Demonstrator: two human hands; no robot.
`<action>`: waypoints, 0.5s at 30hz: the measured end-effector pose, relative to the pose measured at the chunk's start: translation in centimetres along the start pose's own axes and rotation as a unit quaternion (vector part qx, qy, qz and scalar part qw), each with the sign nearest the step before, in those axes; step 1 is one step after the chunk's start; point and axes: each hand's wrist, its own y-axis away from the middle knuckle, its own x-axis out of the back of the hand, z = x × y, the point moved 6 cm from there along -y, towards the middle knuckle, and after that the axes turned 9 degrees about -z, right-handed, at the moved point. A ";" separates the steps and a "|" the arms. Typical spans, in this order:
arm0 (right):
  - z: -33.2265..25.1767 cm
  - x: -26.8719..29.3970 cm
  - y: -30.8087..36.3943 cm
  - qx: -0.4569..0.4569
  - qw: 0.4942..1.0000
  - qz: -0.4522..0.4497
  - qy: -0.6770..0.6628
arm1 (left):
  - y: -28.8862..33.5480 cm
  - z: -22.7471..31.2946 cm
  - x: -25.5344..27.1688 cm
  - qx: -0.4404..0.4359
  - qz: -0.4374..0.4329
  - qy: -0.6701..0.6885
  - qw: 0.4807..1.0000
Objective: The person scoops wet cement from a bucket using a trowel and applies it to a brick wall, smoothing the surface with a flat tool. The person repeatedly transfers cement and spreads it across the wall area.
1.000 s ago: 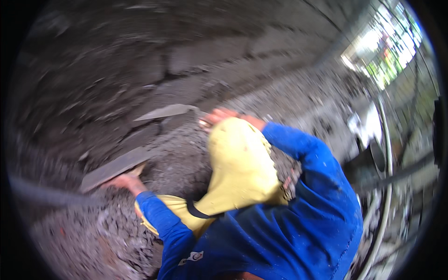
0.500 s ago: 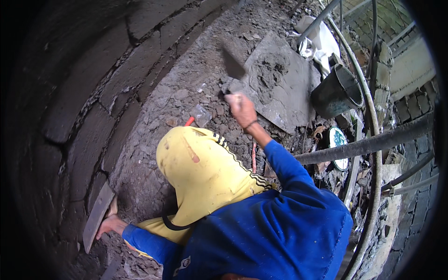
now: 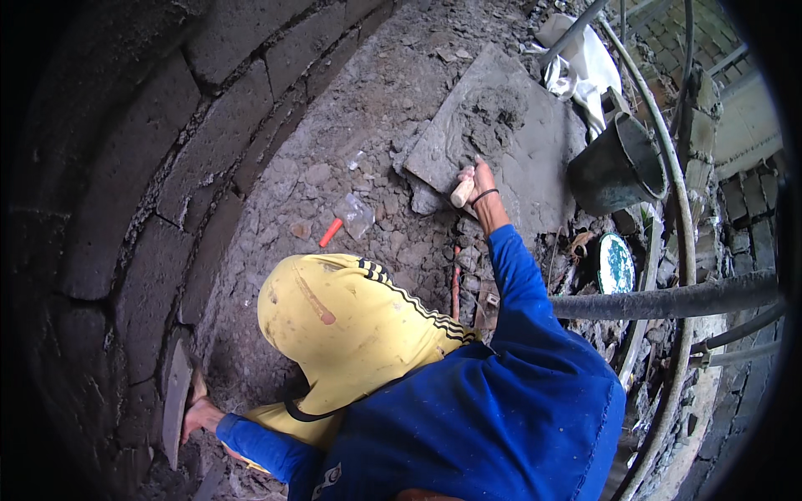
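Note:
My right hand [image 3: 483, 185] grips the pale wooden handle [image 3: 462, 194] of a trowel at the near edge of the mortar pile [image 3: 494, 121]. The trowel's blade cannot be made out. The mortar lies on a flat grey sheet [image 3: 441, 138] on the ground. At the lower left, my left hand [image 3: 199, 416] is closed on a narrow grey board [image 3: 176, 401], held on edge close against the foot of the block wall [image 3: 159, 259]. My bent knee in yellow striped trousers [image 3: 334, 309] is between my two hands.
A black bucket [image 3: 610, 171] tilts right of the sheet, near a white sack [image 3: 589, 63]. A grey pipe [image 3: 668, 299] and a long curved pole [image 3: 683, 217] cross the right side. An orange handle [image 3: 331, 232], clear plastic [image 3: 357, 215] and a round lid [image 3: 616, 263] lie on rubble.
My right hand has moved right, from above the rubble to the mortar sheet; the trowel blade, seen blurred before, no longer shows. My left hand still holds the board by the wall.

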 end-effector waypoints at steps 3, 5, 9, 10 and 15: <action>-0.6 -0.1 -3.0 -0.063 0.989 -0.113 -0.073 | -0.1 -0.6 0.1 0.010 -0.006 0.005 1.000; -0.8 -0.6 -3.4 -0.087 0.982 -0.114 -0.122 | -0.4 -0.2 0.5 0.009 -0.006 0.006 1.000; -2.9 0.7 -1.6 -0.116 0.937 -0.221 -0.246 | 0.0 -0.8 0.8 0.020 -0.013 0.011 1.000; -3.3 0.8 -1.1 -0.088 0.948 -0.215 -0.220 | 0.2 -1.1 1.0 0.022 -0.016 0.013 1.000; -6.3 -2.7 2.5 -0.013 0.977 -0.198 -0.073 | 0.3 -1.4 1.4 0.029 -0.029 0.028 0.999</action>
